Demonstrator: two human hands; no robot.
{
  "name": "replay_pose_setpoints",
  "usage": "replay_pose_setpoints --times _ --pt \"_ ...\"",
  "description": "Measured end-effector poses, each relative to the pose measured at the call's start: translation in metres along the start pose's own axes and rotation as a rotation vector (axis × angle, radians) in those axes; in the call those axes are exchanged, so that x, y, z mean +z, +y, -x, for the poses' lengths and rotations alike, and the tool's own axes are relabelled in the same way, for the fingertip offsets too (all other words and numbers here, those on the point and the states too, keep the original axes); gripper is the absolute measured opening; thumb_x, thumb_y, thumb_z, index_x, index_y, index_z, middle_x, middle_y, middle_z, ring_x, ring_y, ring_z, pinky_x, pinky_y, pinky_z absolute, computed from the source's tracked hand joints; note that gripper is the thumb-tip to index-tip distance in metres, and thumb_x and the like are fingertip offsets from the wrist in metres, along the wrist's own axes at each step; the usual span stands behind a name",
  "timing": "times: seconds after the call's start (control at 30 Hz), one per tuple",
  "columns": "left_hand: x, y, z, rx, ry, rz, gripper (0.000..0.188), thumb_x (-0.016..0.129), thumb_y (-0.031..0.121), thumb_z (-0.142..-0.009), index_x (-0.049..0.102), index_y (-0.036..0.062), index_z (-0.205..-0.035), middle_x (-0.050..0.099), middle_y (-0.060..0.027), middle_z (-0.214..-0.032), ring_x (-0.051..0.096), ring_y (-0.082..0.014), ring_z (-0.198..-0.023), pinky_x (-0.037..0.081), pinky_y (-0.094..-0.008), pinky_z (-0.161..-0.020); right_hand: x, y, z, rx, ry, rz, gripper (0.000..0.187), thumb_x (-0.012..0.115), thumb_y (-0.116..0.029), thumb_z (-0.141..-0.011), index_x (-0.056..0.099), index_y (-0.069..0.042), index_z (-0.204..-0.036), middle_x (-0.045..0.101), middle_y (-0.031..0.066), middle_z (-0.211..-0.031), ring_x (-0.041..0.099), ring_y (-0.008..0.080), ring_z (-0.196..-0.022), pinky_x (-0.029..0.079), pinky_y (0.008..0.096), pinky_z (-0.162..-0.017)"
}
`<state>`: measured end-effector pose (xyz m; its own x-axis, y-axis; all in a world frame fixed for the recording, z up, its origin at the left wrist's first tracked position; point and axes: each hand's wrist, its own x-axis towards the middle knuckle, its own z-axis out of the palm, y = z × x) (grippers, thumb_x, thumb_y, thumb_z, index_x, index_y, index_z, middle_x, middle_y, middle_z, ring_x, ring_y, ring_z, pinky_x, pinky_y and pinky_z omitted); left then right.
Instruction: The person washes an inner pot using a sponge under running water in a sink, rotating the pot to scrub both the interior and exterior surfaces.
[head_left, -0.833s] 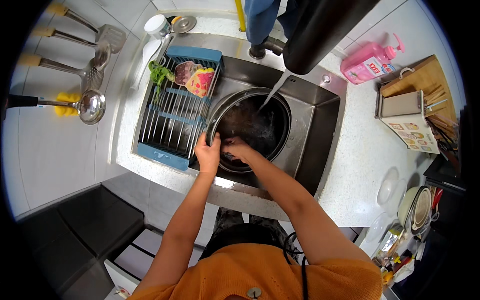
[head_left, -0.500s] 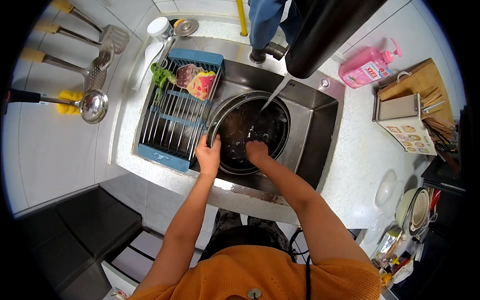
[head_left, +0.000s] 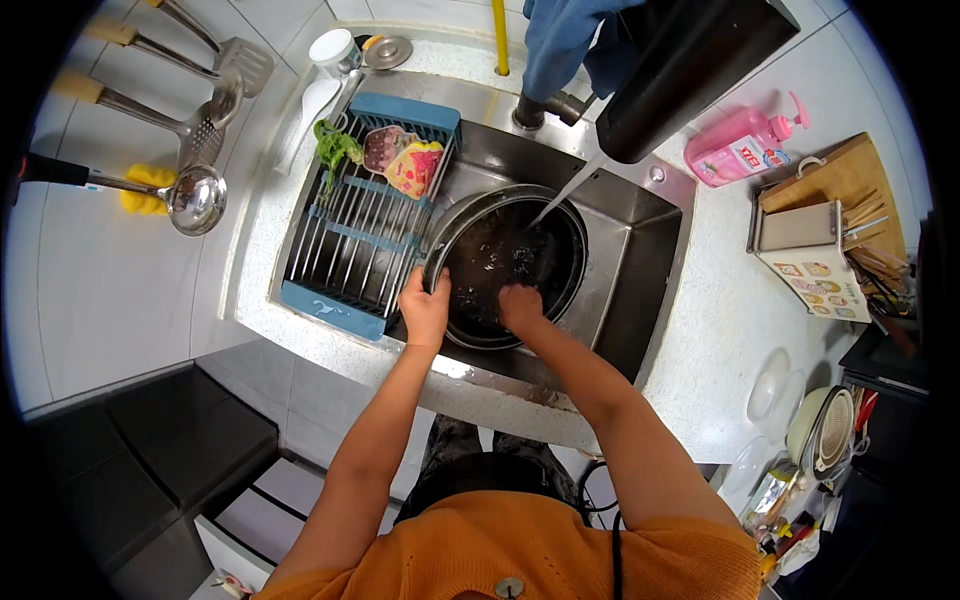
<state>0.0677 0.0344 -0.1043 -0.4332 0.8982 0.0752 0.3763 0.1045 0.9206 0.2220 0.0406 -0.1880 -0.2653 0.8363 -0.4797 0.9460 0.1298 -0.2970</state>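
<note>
A round, dark-bottomed metal pot (head_left: 572, 240) sits in the steel sink (head_left: 610, 262), with water in it. My left hand (head_left: 427, 312) is closed on its left rim, thumb at the inner side. Inside the pot, near its front wall, my right hand (head_left: 521, 308) is curled with its fingers down in the dark water. Whatever those fingers hold, if anything, is hidden. A stream of water (head_left: 568, 188) falls into the pot from the black faucet (head_left: 690, 85) above.
A blue-ended drying rack (head_left: 340, 312) spans the sink's left side, holding green leaves (head_left: 333, 150) and two patterned sponges (head_left: 412, 168). Right of the sink stand a pink pump bottle (head_left: 738, 148) and a chopstick holder (head_left: 800, 228). Ladles and turners hang at the left wall.
The whole view has shifted slightly. My right hand stays in the pot with only a small movement, and the water surface looks different. My left hand keeps its hold on the rim.
</note>
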Motion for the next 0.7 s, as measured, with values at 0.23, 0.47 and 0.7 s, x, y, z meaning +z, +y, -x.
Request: replay_pose_setpoints --times 0.23,0.47,0.7 --pt "0.0 0.001 0.003 -0.035 -0.017 -0.017 0.018 0.061 0.013 -0.074 0.05 0.0001 -0.07 0.048 -0.0132 -0.053 0.04 -0.0183 -0.045 0.037 -0.0307 -0.046 0.009 -0.042 -0.006 0.03 -0.045 -0.533 0.018 0.062 -0.018 -0.068 0.064 -0.009 -0.082 0.062 0.0142 -0.081 0.06 0.0314 -0.078 0.048 0.0374 -0.071" --pt "-0.001 0.004 0.0 -0.031 -0.017 -0.045 0.018 0.061 0.014 -0.074 0.05 -0.0003 -0.071 0.049 -0.0143 -0.054 0.043 -0.0203 -0.045 0.038 -0.0317 -0.047 -0.005 -0.026 0.002 0.053 -0.006 -0.053 0.016 0.057 -0.016 -0.07 0.063 -0.006 -0.082 0.061 0.0154 -0.081 0.06 0.0294 -0.08 0.047 0.0379 -0.072" --pt "-0.002 -0.001 0.001 -0.061 -0.043 -0.027 0.015 0.061 0.012 -0.075 0.053 -0.0004 -0.074 0.053 -0.0093 -0.058 0.044 -0.0137 -0.051 0.039 -0.0287 -0.05 0.0 -0.025 -0.004 0.079 -0.058 -0.197 0.016 0.058 -0.017 -0.071 0.063 -0.006 -0.081 0.061 0.017 -0.086 0.059 0.0314 -0.082 0.047 0.0386 -0.073"
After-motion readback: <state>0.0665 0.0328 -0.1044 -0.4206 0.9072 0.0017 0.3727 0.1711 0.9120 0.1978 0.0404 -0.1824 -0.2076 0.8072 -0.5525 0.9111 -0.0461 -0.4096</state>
